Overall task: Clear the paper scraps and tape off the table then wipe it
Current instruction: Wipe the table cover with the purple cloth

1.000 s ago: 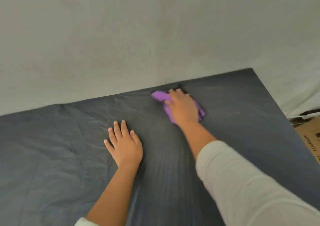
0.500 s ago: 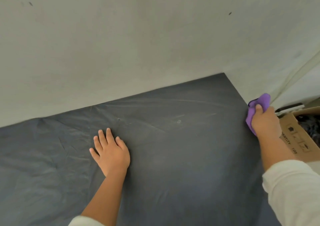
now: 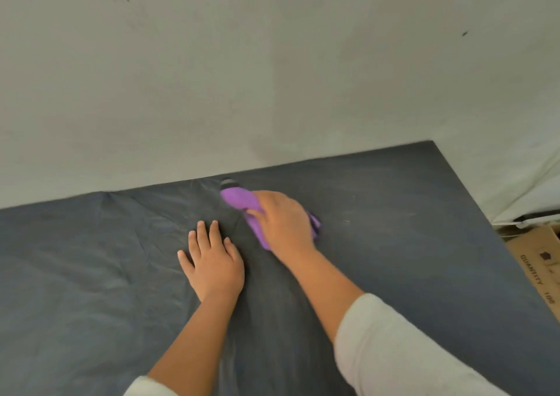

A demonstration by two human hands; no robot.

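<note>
A dark grey cloth covers the table (image 3: 394, 244), wrinkled on its left half. My right hand (image 3: 283, 222) grips a purple wiping cloth (image 3: 239, 200) and holds it down on the table near the far edge, beside the wall. The purple cloth sticks out to the left of and beyond my fingers. My left hand (image 3: 212, 259) rests flat on the table cover with fingers straight, just left of and nearer than the right hand. A tiny pale speck (image 3: 347, 221) lies on the cover to the right of the cloth.
A plain pale wall (image 3: 272, 77) rises directly behind the table. Off the table's right edge stands an open cardboard box (image 3: 536, 262) with printed lettering. A white sheet (image 3: 515, 189) hangs at the right corner.
My right hand has swept the purple cloth from the table's right edge, by the box, back left to the far middle. The left hand stays planted.
</note>
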